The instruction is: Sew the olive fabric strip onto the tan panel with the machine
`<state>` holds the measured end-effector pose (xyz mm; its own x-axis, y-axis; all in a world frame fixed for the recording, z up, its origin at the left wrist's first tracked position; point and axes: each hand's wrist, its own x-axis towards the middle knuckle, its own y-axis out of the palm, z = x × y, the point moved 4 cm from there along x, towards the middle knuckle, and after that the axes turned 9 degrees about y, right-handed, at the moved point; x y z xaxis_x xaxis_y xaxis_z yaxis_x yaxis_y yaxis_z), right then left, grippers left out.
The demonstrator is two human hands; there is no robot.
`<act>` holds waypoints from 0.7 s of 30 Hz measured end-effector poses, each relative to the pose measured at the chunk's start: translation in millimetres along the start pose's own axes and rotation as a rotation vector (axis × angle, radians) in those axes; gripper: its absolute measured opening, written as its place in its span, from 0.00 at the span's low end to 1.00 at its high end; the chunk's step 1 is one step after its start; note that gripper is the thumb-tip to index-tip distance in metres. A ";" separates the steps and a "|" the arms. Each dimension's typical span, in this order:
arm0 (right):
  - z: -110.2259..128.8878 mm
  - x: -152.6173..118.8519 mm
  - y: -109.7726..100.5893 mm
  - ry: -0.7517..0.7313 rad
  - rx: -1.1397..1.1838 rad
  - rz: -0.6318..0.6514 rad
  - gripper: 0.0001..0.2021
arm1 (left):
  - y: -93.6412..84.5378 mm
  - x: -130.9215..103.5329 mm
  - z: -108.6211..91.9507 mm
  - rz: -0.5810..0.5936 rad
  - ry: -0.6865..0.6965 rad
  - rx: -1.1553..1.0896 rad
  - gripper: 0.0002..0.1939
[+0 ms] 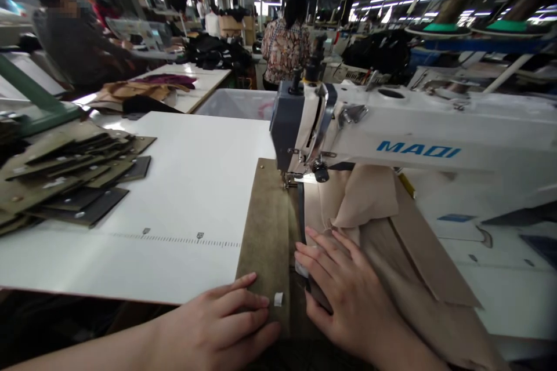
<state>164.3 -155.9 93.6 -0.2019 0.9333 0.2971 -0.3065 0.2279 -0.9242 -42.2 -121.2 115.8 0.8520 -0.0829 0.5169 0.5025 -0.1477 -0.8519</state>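
Head view: we press our left hand [217, 324] flat on the olive strip [267, 232] and our right hand [343, 290] flat on the tan fabric [391, 243], lower centre, mid-seam under the sewing machine [391, 133]; next calls for steady, straight feeding.

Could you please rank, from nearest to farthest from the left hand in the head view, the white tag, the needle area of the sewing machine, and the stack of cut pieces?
1. white tag, just right of the left hand fingertips.
2. needle area, ahead, up the olive strip.
3. stack of cut pieces, far left on the white table.
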 end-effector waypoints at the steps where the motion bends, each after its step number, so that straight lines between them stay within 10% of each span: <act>1: -0.4 -0.4 1.3 0.008 0.013 0.010 0.20 | 1.2 0.0 -0.1 -0.005 0.003 0.005 0.13; 14: -0.4 -3.5 3.0 0.028 0.067 -0.012 0.18 | 6.5 7.3 -5.6 0.235 -0.056 -0.022 0.13; 18: 1.2 -3.0 0.2 -0.027 -0.002 -0.058 0.19 | 5.7 25.6 9.7 0.481 -0.239 -0.015 0.30; 21: 0.7 -0.8 -0.5 -0.097 -0.057 -0.084 0.19 | 7.2 31.9 27.3 0.457 -0.253 -0.012 0.25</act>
<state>163.9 -157.0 94.0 -0.2675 0.8798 0.3930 -0.2729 0.3220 -0.9066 -7.4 -98.0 123.8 0.9935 0.0993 0.0550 0.0707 -0.1632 -0.9840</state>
